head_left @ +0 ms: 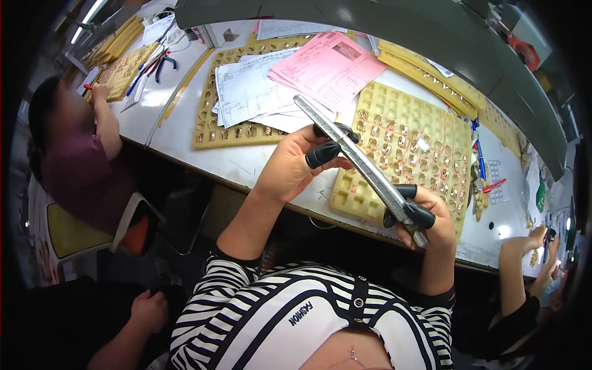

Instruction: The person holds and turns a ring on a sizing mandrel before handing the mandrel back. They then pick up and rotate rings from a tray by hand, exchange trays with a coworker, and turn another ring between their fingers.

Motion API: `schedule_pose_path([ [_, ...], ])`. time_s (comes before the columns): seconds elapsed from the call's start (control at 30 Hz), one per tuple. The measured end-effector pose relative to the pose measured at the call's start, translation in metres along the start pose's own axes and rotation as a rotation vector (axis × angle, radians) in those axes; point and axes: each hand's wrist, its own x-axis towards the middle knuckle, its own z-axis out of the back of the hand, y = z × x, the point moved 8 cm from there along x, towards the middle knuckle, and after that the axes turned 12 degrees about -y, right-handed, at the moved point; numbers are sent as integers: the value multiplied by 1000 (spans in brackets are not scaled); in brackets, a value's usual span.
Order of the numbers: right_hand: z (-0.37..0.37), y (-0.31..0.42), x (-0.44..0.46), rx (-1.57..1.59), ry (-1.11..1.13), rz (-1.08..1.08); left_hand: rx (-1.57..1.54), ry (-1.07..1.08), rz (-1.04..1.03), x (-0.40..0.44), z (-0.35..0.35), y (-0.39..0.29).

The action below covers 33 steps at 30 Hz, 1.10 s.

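Note:
A long silver ring mandrel (373, 172) slants across the middle of the view, over the near edge of the bench. Black finger cots cover fingertips on both hands. My right hand (428, 219) is closed round the mandrel's lower end. Higher up, my left hand (293, 161) pinches round the shaft with thumb and fingers; whether a ring sits under those fingertips, I cannot tell. Just beyond the mandrel lies a yellow slotted tray (351, 200) with rows of rings, several bearing reddish threads, and a small white tag (423, 143).
Pink forms (327, 68) and white sheets (246, 92) cover a second ring tray (203, 126). A grey lamp hood (394, 28) overhangs the bench. Pens (481, 157) lie at right. One co-worker (74, 148) sits at left; another person's arm (515, 271) is at right.

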Motion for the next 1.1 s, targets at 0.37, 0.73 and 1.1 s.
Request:
schedule_pose_path([
  [0.37,1,30,-14,-651,-308,442,85,59,34,-7,-4,3],
  [0.73,-6,44,-13,-750,-313,724,187,66,26,-8,-5,3],
  [1.1,-4,44,-14,-771,-294,764,215,55,21,-8,-4,4],
])
